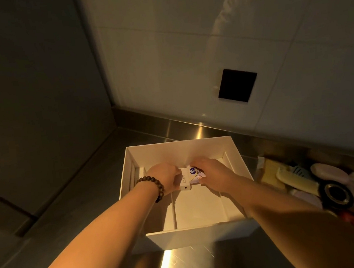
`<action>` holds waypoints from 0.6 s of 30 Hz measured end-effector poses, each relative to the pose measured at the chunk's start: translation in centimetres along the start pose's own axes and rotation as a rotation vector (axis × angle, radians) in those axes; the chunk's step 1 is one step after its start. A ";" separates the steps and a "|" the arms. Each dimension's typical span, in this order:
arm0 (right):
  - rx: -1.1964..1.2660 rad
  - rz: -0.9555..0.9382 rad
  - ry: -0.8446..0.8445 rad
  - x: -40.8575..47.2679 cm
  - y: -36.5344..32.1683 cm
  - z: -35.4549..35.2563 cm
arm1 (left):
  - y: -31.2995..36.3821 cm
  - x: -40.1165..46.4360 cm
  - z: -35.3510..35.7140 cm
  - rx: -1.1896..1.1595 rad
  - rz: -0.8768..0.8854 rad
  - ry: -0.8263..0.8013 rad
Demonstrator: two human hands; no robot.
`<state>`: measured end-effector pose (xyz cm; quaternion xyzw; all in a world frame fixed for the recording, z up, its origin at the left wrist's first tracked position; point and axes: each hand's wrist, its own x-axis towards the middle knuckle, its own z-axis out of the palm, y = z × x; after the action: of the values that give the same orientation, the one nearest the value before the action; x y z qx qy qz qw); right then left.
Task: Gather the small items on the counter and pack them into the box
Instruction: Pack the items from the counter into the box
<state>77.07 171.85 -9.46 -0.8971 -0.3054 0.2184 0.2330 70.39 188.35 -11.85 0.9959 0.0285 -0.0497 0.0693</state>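
Steel counter (182, 133), charger (185, 182) between hands, over box (196, 236)

The box (192, 235) was plain white inside and out. The small charger (185, 182) in it was white with grey "120W" lettering, and the packet (195, 173) beside it was white with a blue round mark. The table (182, 265) was brushed silver steel. The bead bracelet (155, 186) was dark brown. The comb (296, 181) was pale yellow.
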 end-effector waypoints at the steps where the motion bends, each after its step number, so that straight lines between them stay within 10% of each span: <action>1: 0.008 -0.010 0.006 -0.1 0.1 -0.1 | 0.1 -0.1 -0.1 -0.007 -0.005 0.002; 14: -0.362 0.118 -0.151 1.1 -1.1 0.6 | 1.1 -1.3 -1.5 -0.008 -0.052 -0.079; 18: -0.453 -0.154 0.005 -1.0 0.0 1.6 | 1.7 -1.7 -1.8 -0.035 -0.049 -0.051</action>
<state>75.49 171.63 -10.52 -0.9010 -0.4137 0.1234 0.0426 68.96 186.80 -9.70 0.9920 0.0518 -0.0763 0.0861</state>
